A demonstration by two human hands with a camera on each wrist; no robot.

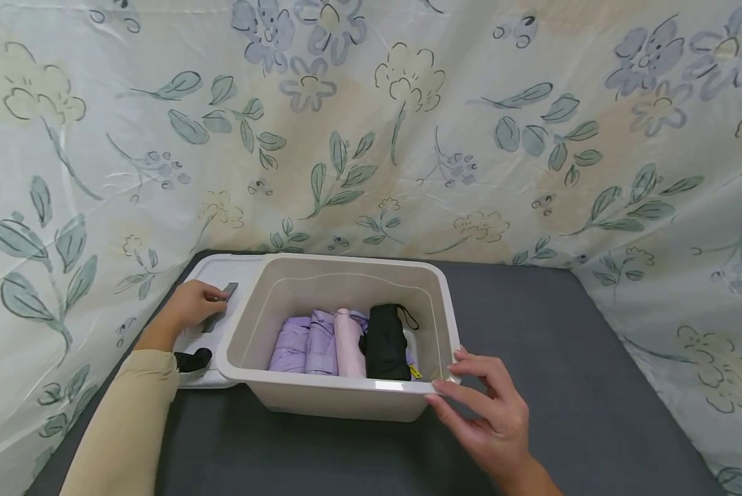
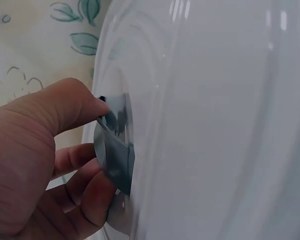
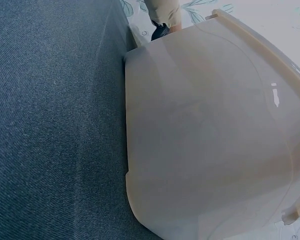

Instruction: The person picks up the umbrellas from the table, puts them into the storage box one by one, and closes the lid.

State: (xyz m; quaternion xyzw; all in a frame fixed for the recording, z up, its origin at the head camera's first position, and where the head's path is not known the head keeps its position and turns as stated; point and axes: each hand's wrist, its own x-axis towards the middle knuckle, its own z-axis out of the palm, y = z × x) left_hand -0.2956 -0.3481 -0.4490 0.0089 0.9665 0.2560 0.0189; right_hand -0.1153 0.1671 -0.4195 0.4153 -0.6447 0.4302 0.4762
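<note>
An off-white storage bin (image 1: 339, 397) stands in the middle. Inside lie lilac rolled bundles (image 1: 290, 346), a pale pink roll (image 1: 349, 344) and a black folded umbrella (image 1: 388, 342) with a wrist loop. Left of the bin, a white lid (image 1: 212, 379) reaches under its rim. My left hand (image 1: 193, 303) pinches a grey latch (image 2: 121, 160) at the lid's edge, the thumb on one side and curled fingers on the other. At the bin's near right corner, my right hand (image 1: 495, 406) grips the rim with thumb and fingertips; the right wrist view shows only the bin's wall.
A dark grey cloth-covered table (image 1: 532, 331) lies under the bin. Floral fabric (image 1: 408, 151) hangs behind and along both sides, close to the lid on the left. A small yellow tag (image 1: 415, 372) shows beside the umbrella.
</note>
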